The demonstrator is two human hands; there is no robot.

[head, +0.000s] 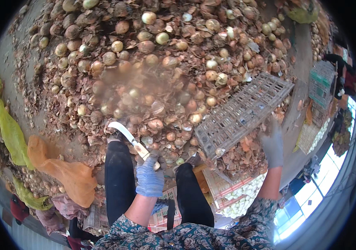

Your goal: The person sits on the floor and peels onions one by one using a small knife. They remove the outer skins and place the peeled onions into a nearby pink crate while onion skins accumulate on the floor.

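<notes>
My left hand (149, 175), in a blue-and-white knit glove, grips the wooden handle of a curved-blade knife (128, 134). Its pale blade points up and left over the onion skins by my shoe. A small pale piece shows at the lower end of that grip; what it is I cannot tell. My right hand (273, 145), in a grey glove and blurred, is held out to the right beside a grey plastic crate (243, 114) lying on the onions. Whether that hand holds anything cannot be told. Before me spreads a large heap of onions (155, 124) and dry skins.
Yellow-green net sacks (10, 134) and an orange net sack (68, 178) lie at left. Crates of peeled onions (237, 203) stand beside my right leg. More crates (321, 81) are at far right. Other people (18, 207) are at the picture's edges.
</notes>
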